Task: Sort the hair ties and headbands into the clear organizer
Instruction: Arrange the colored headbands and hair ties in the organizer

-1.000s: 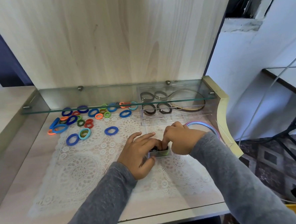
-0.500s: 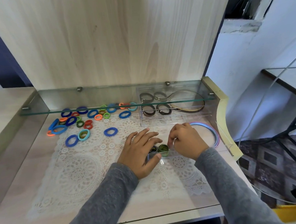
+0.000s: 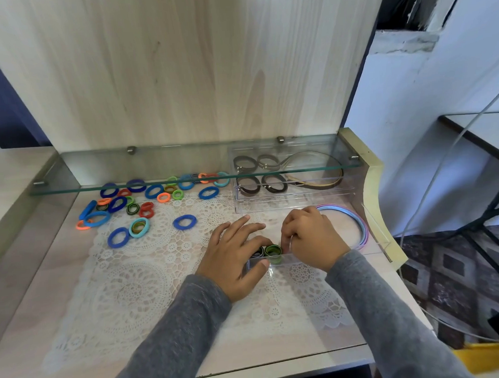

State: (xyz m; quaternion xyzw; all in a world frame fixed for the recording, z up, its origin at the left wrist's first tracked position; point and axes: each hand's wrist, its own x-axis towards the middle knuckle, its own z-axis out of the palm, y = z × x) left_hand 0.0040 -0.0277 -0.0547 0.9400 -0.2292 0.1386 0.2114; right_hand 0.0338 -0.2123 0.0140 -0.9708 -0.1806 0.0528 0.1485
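L hand [image 3: 234,257] grips small clear tray [image 3: 271,262] mid-surface; R hand [image 3: 311,237] pinches green tie [image 3: 273,251] in it. Big organizer [image 3: 293,183] at back-right edge w/ brown ties, headband.

Pale wood desktop [image 3: 32,333], mostly covered by a white lace doily [image 3: 137,286] spread across its middle. Behind, a tall light-grained wooden back panel [image 3: 176,64] rising out of view. Across its foot, a glass shelf [image 3: 153,165] held on small metal pegs [image 3: 131,150], running nearly the full width. At the right end, a cream curved side piece [image 3: 372,187] edging the desktop. Further right, a bluish-white wall [image 3: 413,120] with chipped plaster near the top, a thin white cable [image 3: 445,159] slanting down, a dark metal frame [image 3: 494,203] and a patterned dark rug [image 3: 452,270] on the floor. Lower right corner, a yellow object [image 3: 495,358], only partly visible.
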